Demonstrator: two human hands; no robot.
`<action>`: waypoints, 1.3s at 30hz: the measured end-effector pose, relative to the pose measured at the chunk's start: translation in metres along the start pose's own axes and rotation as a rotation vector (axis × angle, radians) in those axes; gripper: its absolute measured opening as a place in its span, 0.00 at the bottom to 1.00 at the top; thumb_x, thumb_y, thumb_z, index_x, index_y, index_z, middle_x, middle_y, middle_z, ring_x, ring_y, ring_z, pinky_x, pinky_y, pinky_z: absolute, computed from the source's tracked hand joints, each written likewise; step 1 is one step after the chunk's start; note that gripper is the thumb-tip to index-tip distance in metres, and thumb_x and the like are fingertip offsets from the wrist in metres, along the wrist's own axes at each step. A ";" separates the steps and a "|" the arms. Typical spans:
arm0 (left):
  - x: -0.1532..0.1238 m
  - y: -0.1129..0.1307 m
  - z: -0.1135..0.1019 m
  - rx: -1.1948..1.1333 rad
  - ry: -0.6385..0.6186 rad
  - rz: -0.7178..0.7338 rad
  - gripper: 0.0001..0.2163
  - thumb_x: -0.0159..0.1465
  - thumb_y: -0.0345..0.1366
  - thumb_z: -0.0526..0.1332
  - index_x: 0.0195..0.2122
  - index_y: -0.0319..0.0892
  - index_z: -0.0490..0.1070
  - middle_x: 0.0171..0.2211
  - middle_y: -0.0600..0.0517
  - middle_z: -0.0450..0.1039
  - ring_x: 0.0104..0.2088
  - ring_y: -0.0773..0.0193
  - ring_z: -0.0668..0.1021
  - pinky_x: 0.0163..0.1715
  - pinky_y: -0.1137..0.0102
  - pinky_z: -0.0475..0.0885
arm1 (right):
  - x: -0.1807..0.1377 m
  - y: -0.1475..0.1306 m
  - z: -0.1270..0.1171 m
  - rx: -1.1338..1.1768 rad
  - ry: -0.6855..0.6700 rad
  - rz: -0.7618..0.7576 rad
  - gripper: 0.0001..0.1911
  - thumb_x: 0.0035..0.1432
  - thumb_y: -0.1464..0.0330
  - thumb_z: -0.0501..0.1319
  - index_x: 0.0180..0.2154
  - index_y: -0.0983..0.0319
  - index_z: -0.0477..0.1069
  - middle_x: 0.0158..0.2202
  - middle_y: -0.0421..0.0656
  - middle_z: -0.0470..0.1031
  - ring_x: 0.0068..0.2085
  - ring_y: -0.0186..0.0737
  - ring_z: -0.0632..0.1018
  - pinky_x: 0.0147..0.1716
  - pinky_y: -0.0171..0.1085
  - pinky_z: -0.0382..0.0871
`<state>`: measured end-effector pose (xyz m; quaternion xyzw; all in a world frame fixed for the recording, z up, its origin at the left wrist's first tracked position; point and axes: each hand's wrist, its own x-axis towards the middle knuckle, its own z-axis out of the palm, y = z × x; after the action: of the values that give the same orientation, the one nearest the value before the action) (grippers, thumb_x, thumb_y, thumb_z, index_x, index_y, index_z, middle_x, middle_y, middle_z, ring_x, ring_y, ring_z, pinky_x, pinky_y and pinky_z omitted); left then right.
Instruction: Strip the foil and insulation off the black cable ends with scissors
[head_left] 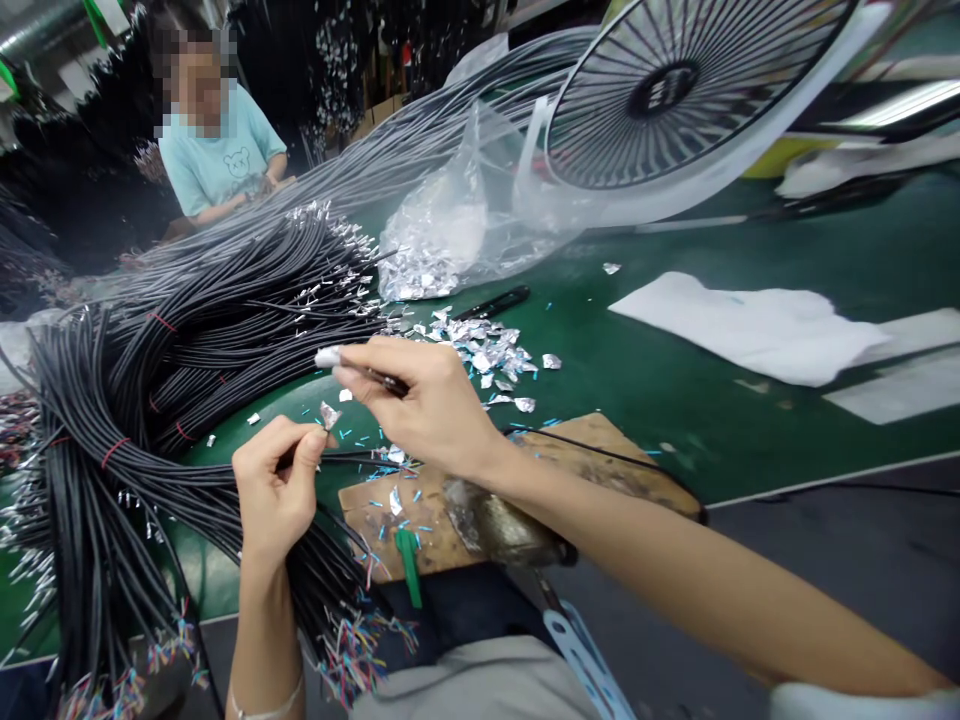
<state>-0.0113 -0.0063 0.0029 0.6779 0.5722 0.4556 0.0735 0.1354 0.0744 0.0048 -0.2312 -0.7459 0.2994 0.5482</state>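
Observation:
My left hand (274, 485) is closed, thumb against forefinger, on the end of a black cable. A crumpled bit of silver foil (328, 415) sticks up at the pinched tip. Slightly above and to the right, my right hand (424, 400) curls round a slim dark tool (386, 381), whose kind I cannot make out. One of its fingertips wears a white cover (328, 357). Below my left hand, a bundle of black cables (187, 490) ends in bare multicoloured wires (356, 645). Foil scraps (487, 345) and small blue bits lie beyond my right hand.
More black cables (247, 260) are heaped at left. A clear plastic bag (450, 235) with foil scraps lies beside a fan (667, 90). White cloth (750, 325) is on the green table (622, 385). A worn wooden board (600, 450) is at the near edge. A person (225, 160) sits opposite.

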 end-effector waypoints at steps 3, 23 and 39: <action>-0.001 -0.004 0.004 0.043 0.052 0.009 0.07 0.62 0.32 0.60 0.28 0.42 0.74 0.21 0.57 0.67 0.22 0.72 0.67 0.21 0.76 0.59 | 0.002 0.000 -0.002 -0.027 -0.069 0.054 0.06 0.56 0.68 0.62 0.30 0.65 0.75 0.25 0.38 0.67 0.25 0.30 0.65 0.26 0.31 0.59; 0.001 -0.005 0.000 -0.233 -0.104 -0.009 0.13 0.66 0.39 0.55 0.25 0.40 0.70 0.22 0.53 0.66 0.23 0.69 0.68 0.23 0.74 0.63 | 0.007 0.005 0.005 0.405 -0.104 0.395 0.07 0.51 0.74 0.61 0.23 0.63 0.65 0.23 0.35 0.62 0.25 0.30 0.63 0.28 0.33 0.58; -0.002 -0.011 0.003 -0.335 0.201 -0.083 0.01 0.58 0.32 0.64 0.30 0.44 0.76 0.24 0.55 0.71 0.23 0.72 0.71 0.20 0.79 0.63 | -0.003 -0.010 0.002 0.194 -0.113 0.101 0.07 0.54 0.73 0.61 0.26 0.67 0.76 0.23 0.39 0.71 0.24 0.28 0.67 0.25 0.31 0.59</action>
<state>-0.0169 -0.0027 -0.0071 0.5830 0.5204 0.6065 0.1464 0.1343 0.0649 0.0098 -0.1973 -0.7304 0.4100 0.5094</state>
